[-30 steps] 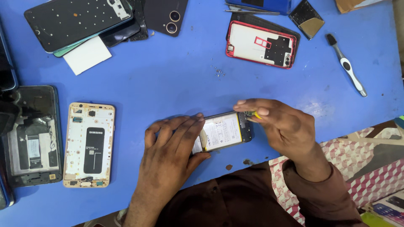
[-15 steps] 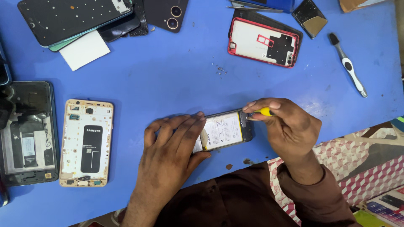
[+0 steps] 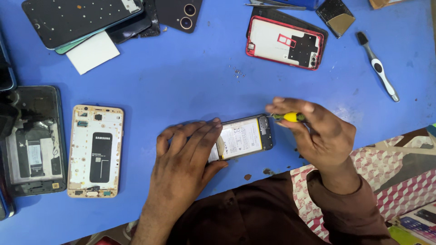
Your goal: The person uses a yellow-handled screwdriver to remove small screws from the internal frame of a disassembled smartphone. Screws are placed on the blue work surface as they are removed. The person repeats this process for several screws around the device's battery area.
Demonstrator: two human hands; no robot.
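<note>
An opened phone with its white battery showing lies on the blue table near the front edge. My left hand lies flat over its left end and presses it down. Held in my right hand is a small screwdriver with a yellow and black handle, and its tip rests at the phone's dark right end.
A gold phone frame and an opened dark phone lie at the left. Dark phones and back covers are stacked at top left beside a white card. A red-rimmed back cover and a brush lie at top right.
My right hand has turned so that the yellow screwdriver handle now shows at the phone's right end. My left hand stays on the phone.
</note>
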